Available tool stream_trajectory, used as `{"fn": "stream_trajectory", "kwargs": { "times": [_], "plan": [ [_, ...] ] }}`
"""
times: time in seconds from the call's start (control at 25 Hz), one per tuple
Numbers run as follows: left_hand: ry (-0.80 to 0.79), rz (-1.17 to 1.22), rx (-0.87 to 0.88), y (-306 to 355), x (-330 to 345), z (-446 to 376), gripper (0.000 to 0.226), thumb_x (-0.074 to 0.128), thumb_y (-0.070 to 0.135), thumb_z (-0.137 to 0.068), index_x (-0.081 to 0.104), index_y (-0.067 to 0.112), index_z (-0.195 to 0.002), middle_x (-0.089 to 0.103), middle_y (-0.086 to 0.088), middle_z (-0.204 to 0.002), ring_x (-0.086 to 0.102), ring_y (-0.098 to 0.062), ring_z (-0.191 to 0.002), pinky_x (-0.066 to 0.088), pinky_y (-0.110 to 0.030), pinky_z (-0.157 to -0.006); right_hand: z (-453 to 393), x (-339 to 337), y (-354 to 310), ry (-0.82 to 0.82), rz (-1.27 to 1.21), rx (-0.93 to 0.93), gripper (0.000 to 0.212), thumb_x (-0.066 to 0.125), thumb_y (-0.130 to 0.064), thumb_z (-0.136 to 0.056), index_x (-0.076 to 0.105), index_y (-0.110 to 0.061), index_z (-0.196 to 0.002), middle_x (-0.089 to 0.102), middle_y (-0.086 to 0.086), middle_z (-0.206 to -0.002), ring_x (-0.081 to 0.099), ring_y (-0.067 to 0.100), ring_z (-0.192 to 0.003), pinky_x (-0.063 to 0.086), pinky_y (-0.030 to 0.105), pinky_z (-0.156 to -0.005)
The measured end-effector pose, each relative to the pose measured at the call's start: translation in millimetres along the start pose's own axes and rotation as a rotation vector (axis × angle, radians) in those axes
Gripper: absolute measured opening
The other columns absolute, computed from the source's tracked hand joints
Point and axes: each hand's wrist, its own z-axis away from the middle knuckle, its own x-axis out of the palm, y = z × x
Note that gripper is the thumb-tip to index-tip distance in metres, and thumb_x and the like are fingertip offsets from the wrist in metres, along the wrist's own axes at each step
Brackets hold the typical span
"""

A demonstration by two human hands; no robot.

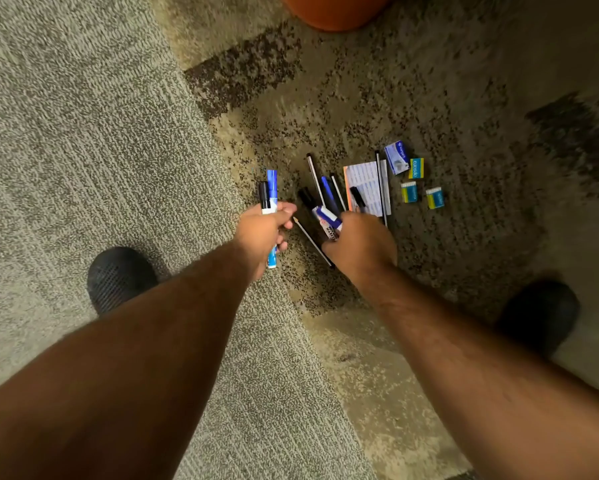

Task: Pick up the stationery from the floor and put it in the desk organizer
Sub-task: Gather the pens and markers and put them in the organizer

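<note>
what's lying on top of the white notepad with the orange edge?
A black-capped marker lies on the white notepad with the orange edge; a thin black pen crosses its right side. The right hand covers its near edge.

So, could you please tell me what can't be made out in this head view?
- Desk organizer: not in the head view at all.
- Orange object: cut off by the top edge.
- Right hand: its fingers are hidden by its back, so its grip on the marker is unclear.
- Print on the small boxes: too small and blurred.

Speckled beige-brown carpet floor bears loose pens, a printed white card, a blue-white small box, three yellow-blue erasers.
</note>
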Motion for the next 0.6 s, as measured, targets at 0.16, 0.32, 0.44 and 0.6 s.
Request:
{"fn": "stream_trajectory", "kwargs": {
  "times": [0.16, 0.32, 0.44, 0.6],
  "plan": [
    [-0.046, -0.067, 0.085, -2.4, 10.8, 7.0, 0.029, 0.083, 0.025, -0.089, 0.075, 0.009, -0.111, 0.079, -0.007, -0.098, 0.053, -0.008, -0.058, 0.045, -0.023, -0.049, 10.4, -9.2, -5.1, -0.031, -0.352, -0.008, 0.022, 0.082, -0.038, -0.073, 0.070, -0.021, -0.080, 0.073, -0.006, -0.072, 0.073, 0.019, -0.072, 0.056, 0.029, -0.064],
    [0.008, -0.055, 0.131, 7.4, 9.1, 4.7, 0.021, 0.074, 0.024, -0.096, 0.072, 0.008, -0.108, 0.077, -0.002, -0.086, 0.060, -0.007, -0.061, 0.045, -0.027, -0.057, 7.2, -14.9, -13.7, -0.038, -0.397, -0.094, 0.029, 0.077, -0.050, -0.078, 0.077, -0.022, -0.086, 0.073, -0.008, -0.070, 0.072, 0.013, -0.069, 0.053, 0.025, -0.062],
    [0.125, -0.041, 0.093, 17.1, -4.0, -4.0, 0.017, 0.063, 0.023, -0.098, 0.068, 0.009, -0.106, 0.071, 0.003, -0.081, 0.054, -0.008, -0.064, 0.043, -0.027, -0.057, -13.9, -13.8, -12.7, 0.058, -0.198, -0.060, 0.024, 0.073, -0.036, -0.089, 0.076, -0.017, -0.104, 0.078, 0.005, -0.092, 0.074, 0.029, -0.090, 0.057, 0.034, -0.073],
    [0.119, -0.038, 0.122, 19.2, -15.1, -11.8, 0.008, 0.062, 0.021, -0.095, 0.056, 0.018, -0.090, 0.057, 0.006, -0.068, 0.045, -0.009, -0.055, 0.038, -0.023, -0.046, -32.3, -7.0, -26.6, 0.071, 0.063, -0.056, 0.029, 0.076, -0.039, -0.091, 0.073, -0.017, -0.111, 0.075, 0.010, -0.105, 0.072, 0.035, -0.099, 0.045, 0.034, -0.069]
  ]
}}
